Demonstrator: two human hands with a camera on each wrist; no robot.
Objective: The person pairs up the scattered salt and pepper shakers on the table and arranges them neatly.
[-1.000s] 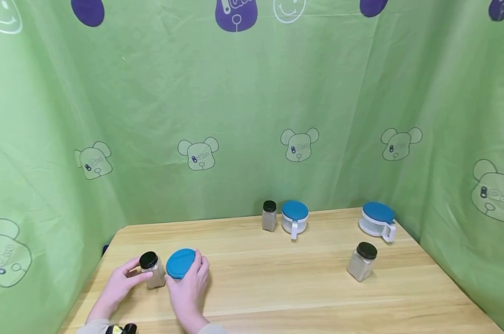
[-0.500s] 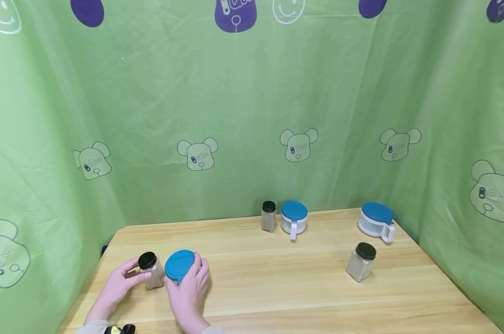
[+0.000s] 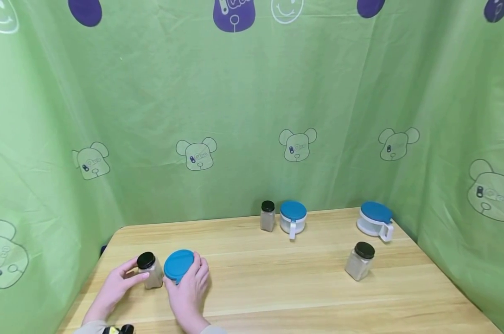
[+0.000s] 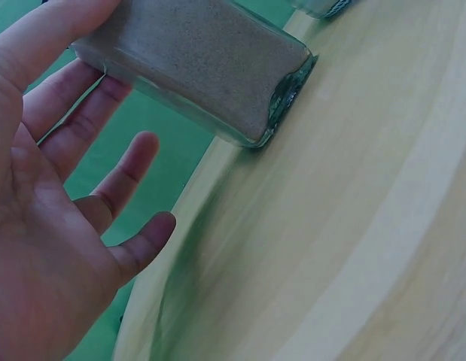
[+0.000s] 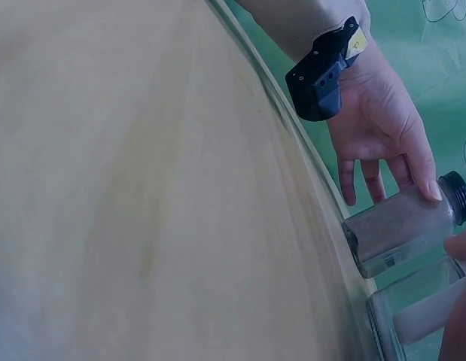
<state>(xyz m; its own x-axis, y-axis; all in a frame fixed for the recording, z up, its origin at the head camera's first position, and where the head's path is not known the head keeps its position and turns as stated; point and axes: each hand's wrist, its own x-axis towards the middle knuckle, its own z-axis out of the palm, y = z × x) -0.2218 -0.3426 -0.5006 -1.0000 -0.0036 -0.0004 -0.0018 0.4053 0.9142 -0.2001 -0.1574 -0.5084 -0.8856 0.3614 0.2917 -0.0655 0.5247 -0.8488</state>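
Observation:
At the front left, my left hand (image 3: 117, 285) holds a square glass spice jar (image 3: 154, 277) with a black lid, thumb on one side and fingers on the other. Greyish-brown powder fills this jar (image 4: 195, 64), which stands on the table in the left wrist view; the ring and little fingers stay off it. Right beside it, my right hand (image 3: 189, 290) grips a round blue-lidded seasoning pot (image 3: 178, 264) from its right side. In the right wrist view the pot's clear wall and white handle (image 5: 428, 312) show, while much of the pot is hidden by my hand.
Another black-lidded jar (image 3: 267, 217) and a blue-lidded pot (image 3: 292, 218) stand at the table's back edge. A second such pot (image 3: 374, 220) is at the back right, with a black-lidded jar (image 3: 360, 262) in front of it. Green curtain (image 3: 243, 93) surrounds the wooden table (image 3: 277, 287).
The blue-lidded pot has turned slightly under my right hand, and its lid's tab shows at the front. My left hand and its spice jar have barely moved.

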